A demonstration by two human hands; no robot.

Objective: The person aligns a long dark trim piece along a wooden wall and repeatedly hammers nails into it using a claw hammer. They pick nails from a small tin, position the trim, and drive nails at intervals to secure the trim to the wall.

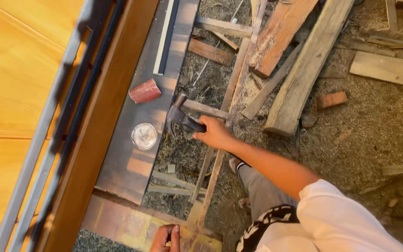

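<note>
My right hand (216, 134) is stretched forward and shut on the dark handle of a claw hammer (183, 119). The hammer's metal head lies at the edge of a grey board (127, 163), over a thin wooden slat frame (232, 93). My left hand (166, 238) is low at the frame's bottom edge, fingers together against a yellowish plank (127, 224). It is partly cut off, so its grip is unclear. A red roll of sandpaper (144, 91) and a round silver tin (144, 136) lie on the grey board, left of the hammer.
A large orange-brown panel (15, 84) with grey metal bars (57, 121) fills the left. Rough planks (304, 70) and offcuts lie on sawdust-covered ground at the right. My grey trouser leg (257, 191) and foot stand below the slat frame.
</note>
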